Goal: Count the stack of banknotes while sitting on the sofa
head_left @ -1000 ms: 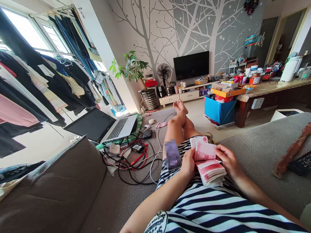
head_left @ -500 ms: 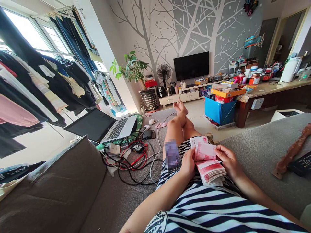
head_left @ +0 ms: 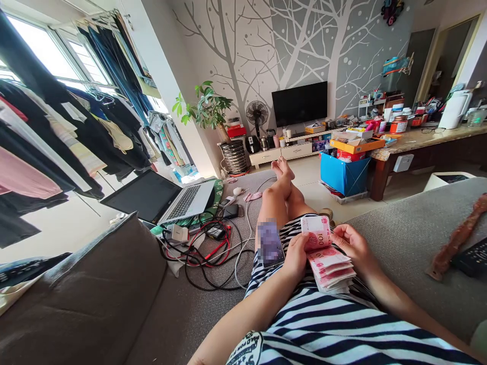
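Note:
My left hand [head_left: 297,256] is closed around the left side of a folded stack of red 100 banknotes [head_left: 331,266] above my lap. Its thumb presses on the notes, and a few notes [head_left: 316,227] stand bent up past it, away from me. At the right edge of these upper notes is my right hand [head_left: 353,248], its fingers curled and its thumb and forefinger against the edge. The near end of the stack is fanned into loose layers. A phone [head_left: 271,243], partly blurred out, lies on my thigh left of the left hand, on striped cloth [head_left: 323,324].
On the sofa [head_left: 224,304] to the left lie tangled cables [head_left: 213,253], a charger [head_left: 179,233] and an open laptop [head_left: 190,200]. A remote control [head_left: 474,257] and a brown stick-like object [head_left: 456,238] are at the right. A blue box [head_left: 344,173] stands beyond the sofa.
The note that my right fingers held across the stack has gone, and the printed face of the upper notes shows. The right hand has shifted slightly; the left hand keeps its grip.

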`<move>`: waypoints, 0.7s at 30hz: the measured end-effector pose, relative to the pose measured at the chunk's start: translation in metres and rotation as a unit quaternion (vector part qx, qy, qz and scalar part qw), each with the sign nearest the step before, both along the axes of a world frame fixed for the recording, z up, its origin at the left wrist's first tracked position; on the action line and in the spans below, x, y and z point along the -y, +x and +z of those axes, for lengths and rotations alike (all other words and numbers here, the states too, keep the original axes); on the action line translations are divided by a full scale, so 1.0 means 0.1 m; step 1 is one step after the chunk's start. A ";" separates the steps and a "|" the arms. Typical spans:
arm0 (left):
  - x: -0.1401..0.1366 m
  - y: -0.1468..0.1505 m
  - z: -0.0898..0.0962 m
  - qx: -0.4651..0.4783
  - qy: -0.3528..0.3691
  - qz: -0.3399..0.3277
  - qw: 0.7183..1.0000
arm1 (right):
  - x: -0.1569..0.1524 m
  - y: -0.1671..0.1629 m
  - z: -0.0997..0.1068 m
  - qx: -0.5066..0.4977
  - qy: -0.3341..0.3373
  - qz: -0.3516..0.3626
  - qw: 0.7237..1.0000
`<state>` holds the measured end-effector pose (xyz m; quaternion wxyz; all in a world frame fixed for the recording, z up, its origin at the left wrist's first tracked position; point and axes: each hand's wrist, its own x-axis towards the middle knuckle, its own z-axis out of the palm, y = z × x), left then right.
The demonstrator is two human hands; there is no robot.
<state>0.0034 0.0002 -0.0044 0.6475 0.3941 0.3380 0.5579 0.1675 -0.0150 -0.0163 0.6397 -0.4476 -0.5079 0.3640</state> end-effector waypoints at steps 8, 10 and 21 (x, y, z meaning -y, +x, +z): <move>0.06 0.01 0.05 0.008 0.015 -0.076 0.997 | 0.04 0.01 0.04 0.022 0.002 0.042 0.999; 0.07 0.01 0.06 0.009 0.016 -0.081 0.997 | 0.05 0.00 0.05 0.032 0.003 0.032 0.999; 0.09 0.01 0.07 0.011 0.022 -0.084 0.996 | 0.05 0.01 0.03 0.056 -0.005 -0.015 0.998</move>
